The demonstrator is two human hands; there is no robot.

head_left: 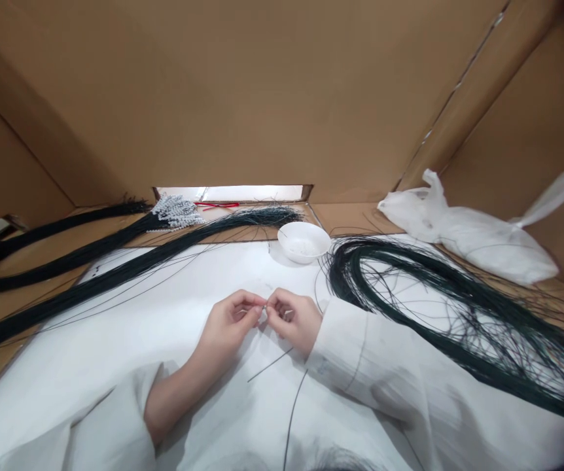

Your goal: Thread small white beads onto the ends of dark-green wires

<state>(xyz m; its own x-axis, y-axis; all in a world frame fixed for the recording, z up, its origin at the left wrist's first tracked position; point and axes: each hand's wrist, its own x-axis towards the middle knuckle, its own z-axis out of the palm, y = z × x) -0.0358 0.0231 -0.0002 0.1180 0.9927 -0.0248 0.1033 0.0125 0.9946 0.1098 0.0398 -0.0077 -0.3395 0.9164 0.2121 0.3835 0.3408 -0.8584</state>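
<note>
Over the white work surface (164,314), both hands meet at the fingertips. My left hand (233,324) is closed in a pinch on a tiny piece whose kind is too small to make out. Facing it, my right hand (294,320) pinches at the same spot, fingers curled. A thin dark cord (270,365) comes out from beneath the right hand. Another length of cord (292,418) runs from near the right wrist toward my body. Whether the right fingers grip these cords is hidden.
A white bowl (304,242) stands beyond the hands. On the right lies a looped bundle of dark cords (409,261), with white plastic bags (488,239) behind. Long cord bundles (115,265) stretch across the left, one ending in white tips (176,210). Cardboard walls (233,91) enclose the space.
</note>
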